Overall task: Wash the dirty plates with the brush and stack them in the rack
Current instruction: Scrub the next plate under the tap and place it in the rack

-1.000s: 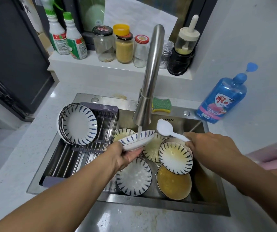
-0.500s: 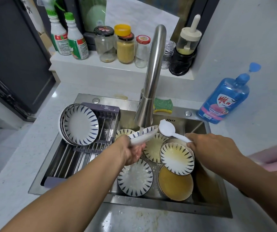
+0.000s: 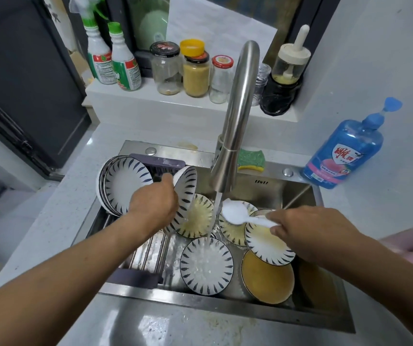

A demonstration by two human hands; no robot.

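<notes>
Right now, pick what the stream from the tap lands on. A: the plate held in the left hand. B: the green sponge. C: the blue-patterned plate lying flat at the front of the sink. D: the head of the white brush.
C: the stream runs down past the brush and splashes into the flat plate, while the left hand holds its plate off to the side, by the rack.

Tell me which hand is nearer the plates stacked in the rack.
Left. The left hand, holding a plate on edge, is just beside the stacked plates; the right hand holds the brush across the sink.
</notes>
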